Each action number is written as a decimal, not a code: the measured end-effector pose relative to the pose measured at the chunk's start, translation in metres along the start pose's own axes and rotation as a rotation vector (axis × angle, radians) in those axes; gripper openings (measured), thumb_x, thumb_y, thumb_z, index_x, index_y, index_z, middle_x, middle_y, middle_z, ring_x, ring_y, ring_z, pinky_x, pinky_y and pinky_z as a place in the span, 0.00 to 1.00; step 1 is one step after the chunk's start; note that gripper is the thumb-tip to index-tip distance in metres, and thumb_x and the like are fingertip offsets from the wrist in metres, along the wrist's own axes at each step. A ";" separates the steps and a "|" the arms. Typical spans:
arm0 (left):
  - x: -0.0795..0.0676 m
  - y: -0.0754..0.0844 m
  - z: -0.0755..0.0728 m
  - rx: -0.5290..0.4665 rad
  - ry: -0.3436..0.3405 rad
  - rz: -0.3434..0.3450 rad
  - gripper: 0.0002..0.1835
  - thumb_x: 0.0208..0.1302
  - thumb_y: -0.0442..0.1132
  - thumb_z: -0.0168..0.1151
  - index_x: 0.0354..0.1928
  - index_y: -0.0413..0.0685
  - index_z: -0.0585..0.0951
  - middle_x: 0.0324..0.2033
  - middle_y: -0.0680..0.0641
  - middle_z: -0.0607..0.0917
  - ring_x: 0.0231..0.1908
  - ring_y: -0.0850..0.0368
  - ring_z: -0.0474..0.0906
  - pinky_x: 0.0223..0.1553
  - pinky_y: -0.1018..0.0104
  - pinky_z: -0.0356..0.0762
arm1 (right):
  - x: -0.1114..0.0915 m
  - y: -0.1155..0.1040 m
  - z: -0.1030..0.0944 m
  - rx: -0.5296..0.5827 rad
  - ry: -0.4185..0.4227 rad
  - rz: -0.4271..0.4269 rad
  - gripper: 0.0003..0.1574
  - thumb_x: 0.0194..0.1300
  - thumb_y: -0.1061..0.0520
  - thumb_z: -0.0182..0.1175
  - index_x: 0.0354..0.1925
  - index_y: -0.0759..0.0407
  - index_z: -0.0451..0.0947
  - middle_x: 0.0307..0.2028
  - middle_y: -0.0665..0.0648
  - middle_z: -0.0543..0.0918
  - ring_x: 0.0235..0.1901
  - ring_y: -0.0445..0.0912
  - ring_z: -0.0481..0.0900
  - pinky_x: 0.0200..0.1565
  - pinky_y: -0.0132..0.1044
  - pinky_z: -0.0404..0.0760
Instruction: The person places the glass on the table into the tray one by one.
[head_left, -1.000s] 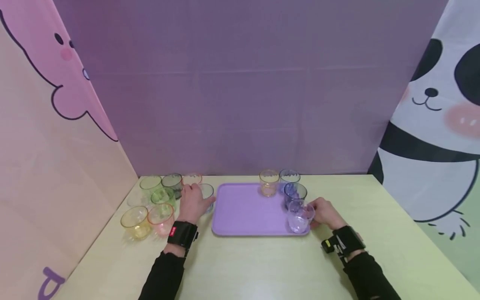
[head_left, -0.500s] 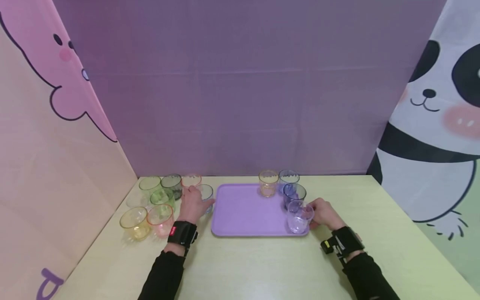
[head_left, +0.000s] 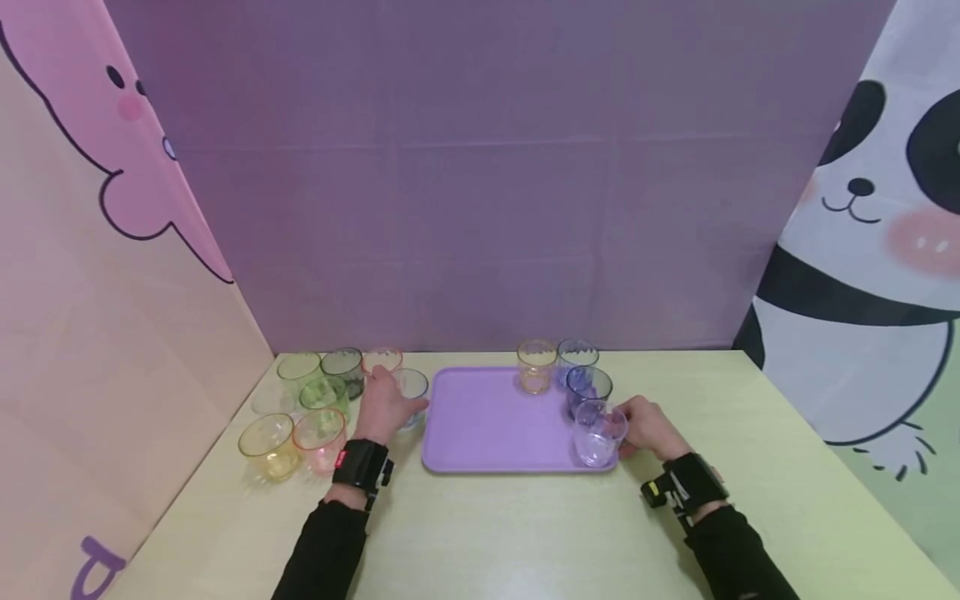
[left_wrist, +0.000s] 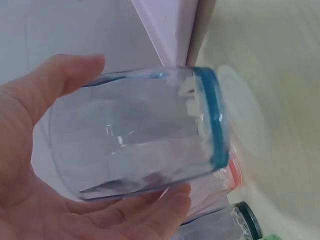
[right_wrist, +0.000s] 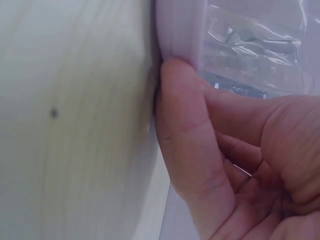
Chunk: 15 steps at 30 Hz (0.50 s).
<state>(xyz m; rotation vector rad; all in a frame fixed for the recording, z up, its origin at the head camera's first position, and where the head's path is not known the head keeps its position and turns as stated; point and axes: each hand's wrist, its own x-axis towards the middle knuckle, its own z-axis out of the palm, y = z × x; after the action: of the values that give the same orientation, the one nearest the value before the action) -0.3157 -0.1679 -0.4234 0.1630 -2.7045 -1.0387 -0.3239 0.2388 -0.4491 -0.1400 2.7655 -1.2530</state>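
Note:
My left hand [head_left: 384,406] is around a clear drinking glass with a bluish tint [head_left: 412,392], just left of the purple tray [head_left: 480,425]. In the left wrist view, my thumb lies on one side of this glass [left_wrist: 135,132] and the fingers on the other. Its thick blue base faces the table; whether it touches is unclear. My right hand [head_left: 651,427] pinches the tray's rim [right_wrist: 181,30] near its front right corner. Beside that hand, a clear glass [head_left: 600,437] stands on the tray, with a dark blue glass [head_left: 588,390] behind it.
Amber [head_left: 536,371] and blue [head_left: 577,360] glasses stand at the tray's back right. Left of my left hand are several more glasses, among them yellow [head_left: 272,450], pink [head_left: 322,446], green [head_left: 326,398] and grey [head_left: 345,371]. A purple backdrop [head_left: 480,208] rises behind the table.
My left hand has shifted very slightly leftward at the bluish glass. The right hand and the tray show no clear movement.

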 end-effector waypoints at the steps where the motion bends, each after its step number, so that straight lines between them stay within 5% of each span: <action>1: 0.000 0.000 0.000 -0.003 0.003 -0.004 0.44 0.41 0.47 0.73 0.52 0.30 0.58 0.37 0.34 0.74 0.39 0.40 0.74 0.38 0.51 0.75 | 0.000 0.000 0.000 0.005 0.002 0.006 0.07 0.53 0.67 0.60 0.34 0.68 0.81 0.29 0.64 0.82 0.17 0.49 0.80 0.21 0.39 0.80; 10: 0.001 0.002 -0.003 -0.100 0.009 -0.043 0.47 0.37 0.49 0.72 0.54 0.39 0.54 0.30 0.34 0.77 0.28 0.43 0.77 0.23 0.59 0.75 | 0.001 0.001 0.002 0.016 -0.001 0.017 0.09 0.52 0.69 0.60 0.35 0.69 0.81 0.28 0.63 0.82 0.18 0.48 0.79 0.22 0.39 0.80; 15: 0.003 0.005 -0.003 -0.145 0.041 -0.026 0.47 0.37 0.51 0.72 0.55 0.41 0.55 0.31 0.36 0.77 0.29 0.45 0.76 0.24 0.61 0.73 | 0.001 0.001 0.001 0.015 -0.001 0.008 0.08 0.52 0.69 0.60 0.34 0.69 0.81 0.28 0.63 0.82 0.18 0.48 0.80 0.21 0.39 0.80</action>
<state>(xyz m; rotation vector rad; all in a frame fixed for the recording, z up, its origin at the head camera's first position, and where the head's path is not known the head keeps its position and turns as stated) -0.3180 -0.1668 -0.4172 0.1917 -2.5850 -1.2207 -0.3250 0.2386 -0.4511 -0.1279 2.7525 -1.2719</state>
